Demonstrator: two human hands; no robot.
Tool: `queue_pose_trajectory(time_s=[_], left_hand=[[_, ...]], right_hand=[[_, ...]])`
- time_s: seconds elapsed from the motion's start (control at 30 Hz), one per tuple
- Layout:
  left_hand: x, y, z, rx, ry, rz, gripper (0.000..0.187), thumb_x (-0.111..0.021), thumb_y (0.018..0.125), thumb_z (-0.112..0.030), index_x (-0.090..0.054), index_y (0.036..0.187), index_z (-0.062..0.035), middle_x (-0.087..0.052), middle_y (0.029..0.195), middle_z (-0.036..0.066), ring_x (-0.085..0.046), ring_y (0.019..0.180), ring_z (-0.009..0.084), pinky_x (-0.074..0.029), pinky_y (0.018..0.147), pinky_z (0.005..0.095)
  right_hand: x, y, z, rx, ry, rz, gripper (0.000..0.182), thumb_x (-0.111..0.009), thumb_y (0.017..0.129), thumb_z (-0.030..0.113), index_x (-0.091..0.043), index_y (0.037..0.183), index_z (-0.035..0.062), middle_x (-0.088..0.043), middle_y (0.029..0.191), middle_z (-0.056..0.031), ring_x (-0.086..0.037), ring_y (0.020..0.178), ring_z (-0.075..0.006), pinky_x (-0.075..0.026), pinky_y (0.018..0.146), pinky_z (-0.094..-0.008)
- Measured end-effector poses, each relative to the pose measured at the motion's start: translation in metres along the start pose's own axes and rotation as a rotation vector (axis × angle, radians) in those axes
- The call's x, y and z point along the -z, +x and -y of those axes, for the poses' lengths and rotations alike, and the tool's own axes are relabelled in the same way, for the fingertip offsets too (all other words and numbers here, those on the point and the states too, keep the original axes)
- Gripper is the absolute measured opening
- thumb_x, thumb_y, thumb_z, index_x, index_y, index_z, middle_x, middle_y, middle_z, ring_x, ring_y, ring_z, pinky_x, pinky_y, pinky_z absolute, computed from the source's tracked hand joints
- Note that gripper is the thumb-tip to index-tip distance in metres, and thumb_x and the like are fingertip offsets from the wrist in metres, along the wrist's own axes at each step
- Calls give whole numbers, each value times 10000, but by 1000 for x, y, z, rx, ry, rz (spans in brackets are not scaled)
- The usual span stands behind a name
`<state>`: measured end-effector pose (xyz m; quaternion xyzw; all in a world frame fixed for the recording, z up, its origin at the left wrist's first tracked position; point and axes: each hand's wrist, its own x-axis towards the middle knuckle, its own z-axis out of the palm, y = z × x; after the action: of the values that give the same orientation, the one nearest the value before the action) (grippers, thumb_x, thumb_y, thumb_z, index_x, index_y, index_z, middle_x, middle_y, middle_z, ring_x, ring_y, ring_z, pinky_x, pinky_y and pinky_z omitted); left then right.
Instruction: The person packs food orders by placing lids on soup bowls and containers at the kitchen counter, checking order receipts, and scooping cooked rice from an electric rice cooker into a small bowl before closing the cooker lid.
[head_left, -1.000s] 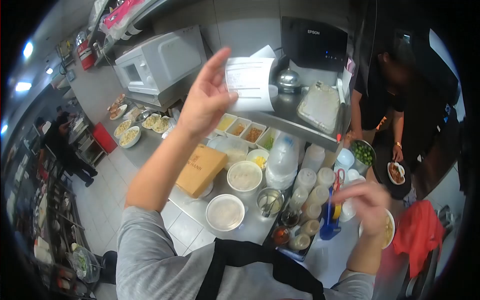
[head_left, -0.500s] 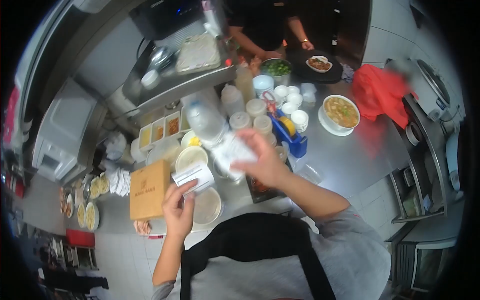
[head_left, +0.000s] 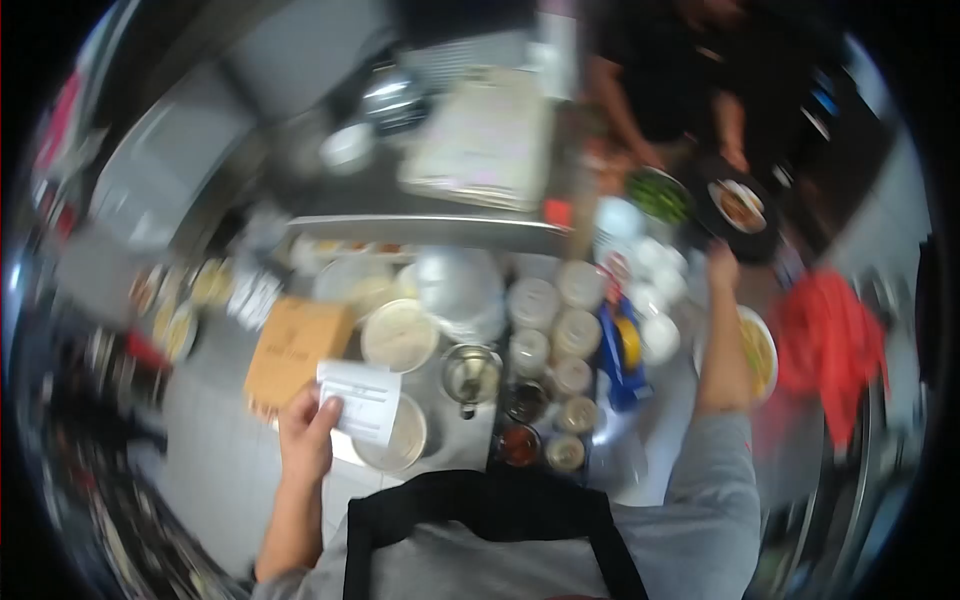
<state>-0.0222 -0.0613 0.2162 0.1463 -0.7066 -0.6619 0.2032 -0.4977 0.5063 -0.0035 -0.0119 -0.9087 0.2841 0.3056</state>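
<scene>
The steel counter (head_left: 660, 450) is crowded. Above it a shelf (head_left: 430, 228) carries a covered tray (head_left: 480, 140). A co-worker in black (head_left: 660, 90) stands at the far side by a plate of food (head_left: 740, 205). A red cloth (head_left: 830, 350) lies right of a bowl of soup (head_left: 760, 350). A brown box (head_left: 295, 350) sits beside lidded tubs (head_left: 400, 335). The left hand (head_left: 305, 440) pinches a paper slip (head_left: 362, 400) over the near tubs. The right hand (head_left: 722, 265) reaches past the soup; blur hides its grip.
</scene>
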Motion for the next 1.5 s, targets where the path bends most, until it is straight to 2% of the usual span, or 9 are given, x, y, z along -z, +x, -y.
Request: queue_pose_trajectory(time_s=[0.13, 0.23, 0.33, 0.37, 0.43, 0.6, 0.9, 1.2, 1.5], left_hand=[[22, 6, -14, -130, 132, -260, 193, -584, 761, 74, -547, 923, -26, -584, 959, 56, -536, 857, 116, -424, 757, 243], [21, 18, -38, -255, 74, -335, 346, -557, 777, 78, -499, 1098, -39, -564, 1020, 59, -534, 835, 129, -437, 775, 267], [76, 27, -16, -364, 452, -456, 323, -552, 797, 46, -536, 1109, -37, -581, 998, 62, -530, 811, 126, -443, 759, 259], [104, 28, -3, -338, 493, -533, 294, -558, 799, 34, -559, 1085, -35, -586, 975, 57, -529, 799, 123, -443, 744, 255], [160, 31, 18, -268, 580, -675, 241, -569, 802, 10, -607, 1036, -29, -598, 929, 48, -525, 775, 117, -444, 714, 248], [248, 50, 53, -178, 359, -842, 213, -638, 766, -44, -663, 977, -41, -614, 882, 31, -524, 744, 109, -436, 657, 242], [341, 237, 111, -169, 345, -657, 363, -713, 711, -68, -648, 1067, -47, -624, 1007, 101, -574, 837, 156, -460, 729, 270], [417, 408, 222, -193, 284, -444, 477, -754, 647, -114, -627, 1106, -75, -634, 1050, 158, -588, 1001, 280, -435, 880, 322], [408, 319, 180, -393, 856, -392, 773, -764, 653, -202, -408, 1335, -134, -206, 1387, 237, -385, 1173, 387, -375, 967, 423]], right_hand=[[-88, -14, -86, 239, -687, 394, 313, -478, 834, 212, -632, 1041, 35, -631, 1075, -126, -614, 974, -302, -483, 847, -400], [-54, -25, -28, -304, -641, 600, 315, -478, 844, 240, -651, 1018, 42, -645, 1045, -119, -630, 940, -293, -492, 836, -382], [-45, -9, -73, -353, -156, 202, 321, -495, 843, 268, -660, 996, 39, -646, 1032, -141, -644, 901, -288, -508, 795, -376], [-7, 0, -39, 219, -847, 500, 310, -516, 834, 229, -641, 1030, 23, -657, 999, -140, -652, 831, -256, -522, 734, -369], [49, -16, -2, -169, 522, -142, 325, -515, 824, 90, -584, 1133, 18, -627, 1058, -102, -610, 766, -201, -486, 708, -299], [222, -119, 231, 260, 444, -614, 263, -458, 904, 54, -551, 1138, -24, -571, 1140, -124, -558, 981, -229, -459, 849, -322], [271, -236, 421, 541, 163, 289, 348, -458, 840, -5, -539, 1175, -54, -543, 1197, -175, -485, 1135, -256, -310, 1002, -356], [82, -254, 718, 755, 224, 654, 354, -613, 689, -30, -537, 1030, 21, -599, 982, -175, -583, 910, -363, -464, 795, -398], [-249, -228, 887, 907, 53, 469, 295, -547, 744, 32, -600, 1034, 39, -599, 1009, -170, -563, 949, -355, -458, 813, -390]])
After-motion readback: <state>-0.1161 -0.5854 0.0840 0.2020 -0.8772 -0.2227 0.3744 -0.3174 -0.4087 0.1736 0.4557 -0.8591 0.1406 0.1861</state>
